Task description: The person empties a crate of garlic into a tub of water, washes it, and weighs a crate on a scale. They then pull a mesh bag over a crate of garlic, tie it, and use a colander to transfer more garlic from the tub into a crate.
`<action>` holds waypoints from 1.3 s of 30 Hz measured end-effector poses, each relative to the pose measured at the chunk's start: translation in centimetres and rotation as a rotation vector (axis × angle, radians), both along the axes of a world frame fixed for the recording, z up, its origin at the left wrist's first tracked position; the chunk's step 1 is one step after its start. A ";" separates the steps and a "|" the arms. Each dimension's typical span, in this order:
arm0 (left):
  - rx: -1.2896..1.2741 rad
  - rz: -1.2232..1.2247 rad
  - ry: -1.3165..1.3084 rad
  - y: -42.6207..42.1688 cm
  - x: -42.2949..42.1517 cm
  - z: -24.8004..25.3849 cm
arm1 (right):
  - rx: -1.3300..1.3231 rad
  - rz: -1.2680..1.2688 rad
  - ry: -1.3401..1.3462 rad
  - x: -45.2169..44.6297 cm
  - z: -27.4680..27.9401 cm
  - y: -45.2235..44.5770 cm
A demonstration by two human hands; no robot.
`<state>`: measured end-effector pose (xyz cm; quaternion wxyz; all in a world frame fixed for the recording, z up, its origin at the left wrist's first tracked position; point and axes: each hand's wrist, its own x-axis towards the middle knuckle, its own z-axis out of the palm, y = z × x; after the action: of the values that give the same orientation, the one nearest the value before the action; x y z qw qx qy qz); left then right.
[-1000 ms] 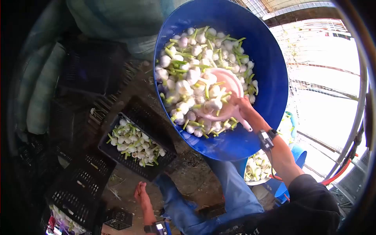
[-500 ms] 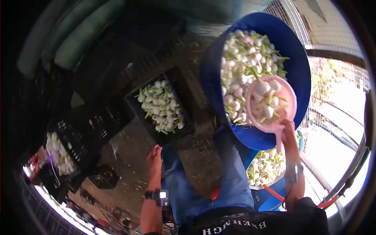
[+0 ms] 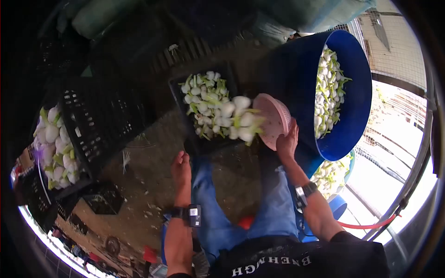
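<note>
My right hand (image 3: 288, 141) is closed on a pink plastic strainer (image 3: 271, 116), now tilted on its side with its mouth facing left. White bulbs with green stems (image 3: 243, 120), like fresh garlic, are tumbling out of it, blurred by motion. They fall over the right side of a black crate (image 3: 215, 149), where similar bulbs (image 3: 204, 95) are piled. Loosely curled, my left hand (image 3: 181, 166) hangs below the crate's lower left corner. Nothing shows in its fingers.
A large blue barrel (image 3: 345, 148) holding more bulbs stands at the right. Below it is another container of bulbs (image 3: 331, 173), with a red hose (image 3: 366, 226) nearby. Stacked black crates (image 3: 99, 125) and a crate load of bulbs (image 3: 55, 148) are at the left.
My right hand has brought the strainer left from over the barrel to the crate and tipped it, so the bulbs spill out. My left hand stays near the crate, slightly higher.
</note>
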<state>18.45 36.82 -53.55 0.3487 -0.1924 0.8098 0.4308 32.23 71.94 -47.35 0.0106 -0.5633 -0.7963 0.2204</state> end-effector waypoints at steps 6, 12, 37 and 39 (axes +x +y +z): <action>-0.203 -0.465 0.097 -2.2 -3.2 -10.5 | 0.113 -0.001 0.218 2.4 2.1 -4.6; -0.011 -0.902 0.615 5.8 1.7 -10.7 | -0.104 -0.469 0.261 17.3 6.0 -6.8; -0.299 -1.479 0.274 8.6 32.4 -19.2 | 0.286 -0.719 -0.136 58.7 6.0 -0.5; -0.305 -1.551 0.078 9.3 36.6 -15.9 | 0.235 -0.760 -0.114 59.6 1.5 -0.6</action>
<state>55.00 46.09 -69.42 0.4907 0.3966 0.7746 -0.0444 91.80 71.39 -45.81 0.1115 -0.8240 -0.5502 0.0764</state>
